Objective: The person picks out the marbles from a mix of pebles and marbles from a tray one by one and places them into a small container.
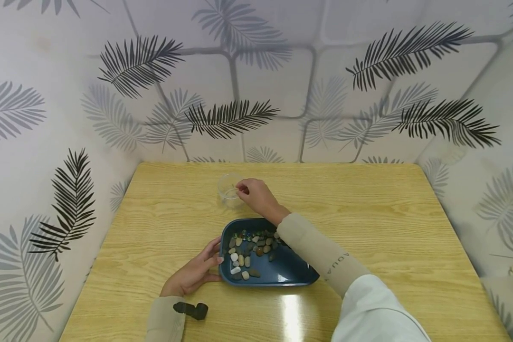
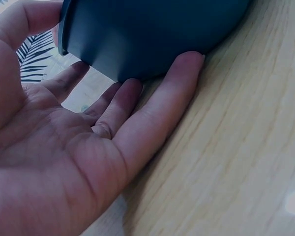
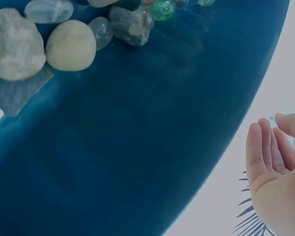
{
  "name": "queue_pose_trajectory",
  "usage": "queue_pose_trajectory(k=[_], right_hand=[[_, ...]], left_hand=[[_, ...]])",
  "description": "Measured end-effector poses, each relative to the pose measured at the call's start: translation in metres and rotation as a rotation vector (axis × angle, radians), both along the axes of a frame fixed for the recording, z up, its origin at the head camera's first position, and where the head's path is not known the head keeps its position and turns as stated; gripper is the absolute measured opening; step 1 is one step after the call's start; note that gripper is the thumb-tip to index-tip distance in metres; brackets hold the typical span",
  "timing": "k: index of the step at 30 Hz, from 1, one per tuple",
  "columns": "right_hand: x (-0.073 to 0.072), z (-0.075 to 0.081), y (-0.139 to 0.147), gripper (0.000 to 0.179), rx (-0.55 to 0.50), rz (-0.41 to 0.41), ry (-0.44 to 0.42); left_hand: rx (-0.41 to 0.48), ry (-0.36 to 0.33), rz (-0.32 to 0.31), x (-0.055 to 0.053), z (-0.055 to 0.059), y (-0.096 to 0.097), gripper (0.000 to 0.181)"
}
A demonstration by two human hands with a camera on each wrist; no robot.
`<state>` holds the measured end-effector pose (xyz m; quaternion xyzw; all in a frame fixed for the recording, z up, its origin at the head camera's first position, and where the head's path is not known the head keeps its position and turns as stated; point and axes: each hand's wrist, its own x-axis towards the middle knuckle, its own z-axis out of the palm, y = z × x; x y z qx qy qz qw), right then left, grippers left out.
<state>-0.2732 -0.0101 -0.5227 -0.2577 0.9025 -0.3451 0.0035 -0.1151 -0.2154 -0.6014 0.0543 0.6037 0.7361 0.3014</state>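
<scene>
1. Stones: mixed lot in the tray, lower centre of frame, massed on its left and upper parts; green glass bead among them, top of right-wrist view.
2. Blue tray: lower-right floor mostly bare.
3. Left hand: grips tray's left end, thumb at rim, other fingers against outer wall.
4. Right hand: centre of frame, at the bowl's right side; thumb and fingertips narrow, can't tell if holding anything.
5. Clear bowl: above tray; contents unclear.
6. Progress: probably underway, 1 hand steadying, 1 at bowl; many stones in tray, amount left can't be judged.
</scene>
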Motion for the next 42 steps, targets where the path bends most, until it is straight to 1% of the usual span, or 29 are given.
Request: queue_pose_trajectory(k=[8,17,23,27,33,42], right_hand=[[0.003,0.013,0.010,0.022,0.003,-0.002,0.013],[0.013,0.030,0.025,0.023,0.001,0.010,0.015],[0.021,0.037,0.034,0.023,0.005,0.023,0.020],[0.026,0.037,0.040,0.023,0.024,0.034,0.017],[0.034,0.036,0.046,0.023,0.044,0.052,-0.014],[0.044,0.030,0.052,0.020,0.114,0.077,-0.025]], left_hand=[[0.018,-0.005,0.005,0.000,0.000,0.001,0.064],[0.016,0.001,-0.004,-0.001,-0.004,0.001,0.064],[0.018,-0.013,0.010,0.000,-0.002,0.001,0.063],[0.015,-0.020,0.014,0.000,0.000,0.002,0.064],[0.018,-0.021,0.008,0.000,0.000,0.002,0.064],[0.014,-0.024,0.017,0.000,0.001,0.002,0.065]])
